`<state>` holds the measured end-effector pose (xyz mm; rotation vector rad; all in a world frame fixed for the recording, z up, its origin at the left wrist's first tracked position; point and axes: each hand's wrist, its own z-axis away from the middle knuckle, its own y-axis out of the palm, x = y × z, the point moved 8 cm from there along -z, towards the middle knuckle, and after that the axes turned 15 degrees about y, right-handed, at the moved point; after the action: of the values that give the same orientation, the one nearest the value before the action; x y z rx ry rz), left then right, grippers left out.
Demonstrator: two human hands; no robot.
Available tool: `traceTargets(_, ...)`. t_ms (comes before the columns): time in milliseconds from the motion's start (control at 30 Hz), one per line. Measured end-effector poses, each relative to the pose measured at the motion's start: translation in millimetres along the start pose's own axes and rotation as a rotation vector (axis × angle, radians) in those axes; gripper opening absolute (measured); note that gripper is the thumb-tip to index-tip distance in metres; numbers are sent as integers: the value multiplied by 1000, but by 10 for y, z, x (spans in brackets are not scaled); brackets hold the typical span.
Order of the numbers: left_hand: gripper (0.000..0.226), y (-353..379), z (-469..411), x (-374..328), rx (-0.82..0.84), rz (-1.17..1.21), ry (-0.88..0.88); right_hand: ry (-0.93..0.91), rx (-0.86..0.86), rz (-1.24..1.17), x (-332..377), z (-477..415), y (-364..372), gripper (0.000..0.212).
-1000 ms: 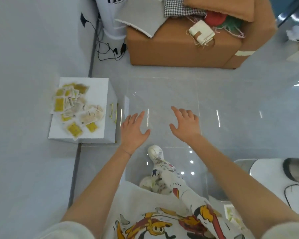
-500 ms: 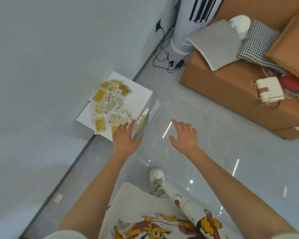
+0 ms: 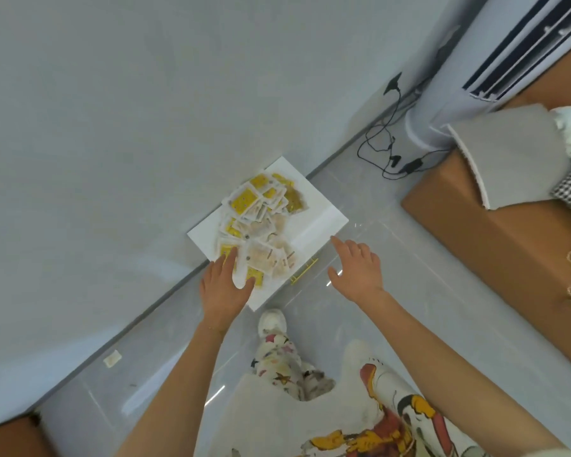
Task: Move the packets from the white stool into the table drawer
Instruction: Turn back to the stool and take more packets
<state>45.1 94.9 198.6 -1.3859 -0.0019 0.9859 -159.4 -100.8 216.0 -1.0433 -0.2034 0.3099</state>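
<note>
Left hand (image 3: 223, 286) is hovering, fingers spread and empty, over near packets (image 3: 259, 232) on white stool (image 3: 323, 216); right hand (image 3: 358, 270) is hovering spread, empty, right of it.

No text, label, brand, number or sign can be read anywhere in the view. Print is suggested on the packets (image 3: 256, 232) heaped on the white stool (image 3: 323, 222), where yellow and pale faces are seen, but the marks are too small and blurred for any letter to be made out. Coloured cartoon figures are shown on the trousers (image 3: 393, 420) of the person, yet no wording is found among them. No lettering is seen on the slatted white appliance (image 3: 495, 61) by the wall.
</note>
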Motion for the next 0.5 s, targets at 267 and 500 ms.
traceTargets(267,79,33,-618,322,29,29,-102,-24,-6,12,390,-684,-176,67)
traceTargets(500,48,458,-1278,595,-68,141,-264,-111,37,2,984,-1511,126,64)
